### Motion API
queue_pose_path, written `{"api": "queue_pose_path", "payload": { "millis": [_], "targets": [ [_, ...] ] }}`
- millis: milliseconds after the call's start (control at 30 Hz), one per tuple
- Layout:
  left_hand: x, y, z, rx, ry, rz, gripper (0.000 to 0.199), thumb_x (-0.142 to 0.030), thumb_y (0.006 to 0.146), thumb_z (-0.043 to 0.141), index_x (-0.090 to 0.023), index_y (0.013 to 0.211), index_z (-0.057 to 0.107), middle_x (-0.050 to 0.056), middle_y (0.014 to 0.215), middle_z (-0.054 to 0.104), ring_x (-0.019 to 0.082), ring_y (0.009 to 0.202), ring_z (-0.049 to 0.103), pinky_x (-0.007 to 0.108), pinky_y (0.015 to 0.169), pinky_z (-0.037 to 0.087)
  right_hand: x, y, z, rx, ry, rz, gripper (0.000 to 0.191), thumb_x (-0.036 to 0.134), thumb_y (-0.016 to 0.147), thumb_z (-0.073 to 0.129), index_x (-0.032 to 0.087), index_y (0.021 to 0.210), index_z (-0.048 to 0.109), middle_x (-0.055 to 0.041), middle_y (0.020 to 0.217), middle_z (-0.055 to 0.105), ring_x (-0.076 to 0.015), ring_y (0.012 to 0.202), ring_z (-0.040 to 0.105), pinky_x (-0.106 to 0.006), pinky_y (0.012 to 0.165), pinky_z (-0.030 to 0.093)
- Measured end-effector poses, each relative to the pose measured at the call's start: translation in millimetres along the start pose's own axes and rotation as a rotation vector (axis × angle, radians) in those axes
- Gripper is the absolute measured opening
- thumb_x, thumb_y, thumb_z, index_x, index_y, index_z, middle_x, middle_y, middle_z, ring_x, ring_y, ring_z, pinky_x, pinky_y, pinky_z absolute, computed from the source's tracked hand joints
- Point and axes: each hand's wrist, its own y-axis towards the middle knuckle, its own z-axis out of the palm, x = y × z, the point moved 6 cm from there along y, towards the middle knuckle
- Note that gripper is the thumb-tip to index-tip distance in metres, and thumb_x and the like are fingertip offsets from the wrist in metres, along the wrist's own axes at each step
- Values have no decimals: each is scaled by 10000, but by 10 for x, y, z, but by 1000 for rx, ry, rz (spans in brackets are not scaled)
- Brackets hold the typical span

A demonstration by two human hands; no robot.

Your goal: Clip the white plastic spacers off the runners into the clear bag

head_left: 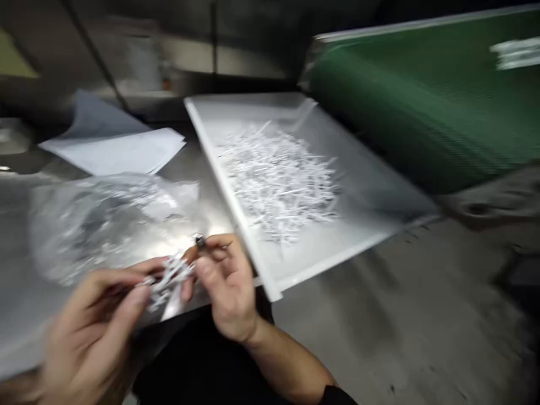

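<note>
Low at the left, my left hand point(95, 326) pinches a cluster of thin white plastic pieces point(171, 275) between thumb and fingers. My right hand point(230, 287) has its thumb and fingers closed at the right end of that cluster. A small dark object point(199, 241) sits by the right fingertips, too blurred to name. Just beyond my right hand, a heap of similar white pieces point(282, 183) lies in a pale shallow tray point(337, 247). Motion blur hides the exact shape of the pieces.
A clear plastic bag point(59, 230) lies on the shiny metal table point(17, 208), with white paper sheets point(122, 149) behind it. At upper right, a green conveyor belt point(413, 101) carries a white piece point(517, 53). The tray overhangs the concrete floor point(379, 326).
</note>
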Motion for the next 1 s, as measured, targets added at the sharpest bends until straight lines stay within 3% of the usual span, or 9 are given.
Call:
{"api": "queue_pose_path", "payload": {
  "millis": [33, 100, 267, 367, 500, 700, 767, 867, 1000],
  "targets": [
    [24, -95, -14, -98, -96, -108, 156, -278, 1051, 703, -323, 1196, 741, 18, 1239, 884, 293, 975, 896, 393, 751, 790, 36, 28, 47, -5, -23, -1, 387, 545, 1048, 798, 293, 1185, 537, 18, 955, 757, -111, 574, 691, -286, 626, 627],
    [40, -189, 27, -148, -274, -167, 46, -256, 1083, 709, -259, 1120, 735, 74, 1278, 875, 258, 1034, 895, 326, 832, 778, 61, 97, 110, -29, -112, 9, 318, 459, 1042, 812, 286, 1164, 575, 33, 896, 736, -113, 577, 683, -264, 602, 620],
    [193, -161, -33, 48, -474, -147, 208, -298, 1108, 695, -240, 1274, 805, 168, 1394, 831, 323, 1226, 863, 400, 991, 773, -23, 192, 208, -7, -194, 91, 313, 364, 978, 865, 278, 1126, 603, 68, 823, 670, -94, 528, 629, -228, 517, 564],
    [251, -110, -129, 104, -342, -71, 344, -181, 1078, 683, -278, 1387, 798, 125, 1357, 850, 288, 1221, 865, 363, 1004, 765, -106, 206, 294, 65, -123, 196, 323, 399, 978, 865, 274, 1128, 608, 79, 817, 661, -76, 516, 596, -216, 512, 534],
    [107, -89, -242, 83, 26, 155, 406, -68, 1045, 682, -287, 1365, 799, 21, 1196, 892, 177, 1017, 890, 243, 931, 742, -171, 260, 381, 144, -111, 269, 317, 405, 974, 859, 270, 1114, 609, 81, 813, 666, -78, 527, 598, -228, 534, 546],
    [-91, -2, -515, -18, 251, 222, 355, -81, 1011, 785, -300, 1288, 819, -28, 1106, 890, 177, 976, 861, 328, 944, 729, -93, 371, 40, 7, -521, 94, 234, 386, 990, 810, 246, 1109, 667, -37, 974, 822, -191, 838, 780, -357, 790, 644],
    [-65, 105, -436, -9, 232, 244, 261, -88, 998, 815, -274, 1180, 832, -11, 1056, 881, 185, 974, 844, 360, 934, 717, -51, 336, -89, -15, -625, 78, 215, 381, 990, 807, 241, 1106, 691, -53, 989, 836, -220, 895, 805, -382, 817, 641],
    [28, 205, -141, 32, 182, 300, 110, -130, 1017, 818, -219, 1081, 825, 38, 1056, 871, 199, 995, 827, 354, 881, 707, 53, 222, -228, -71, -647, 52, 185, 346, 989, 819, 242, 1112, 727, -52, 997, 843, -231, 927, 831, -376, 817, 649],
    [157, 143, 134, -12, 152, 306, 85, -124, 1013, 831, -201, 1009, 794, 40, 1025, 836, 172, 914, 794, 327, 814, 683, 167, 71, -312, -147, -603, -1, 183, 300, 990, 842, 246, 1142, 755, -49, 1031, 844, -223, 924, 832, -366, 820, 663]
  ]
}}
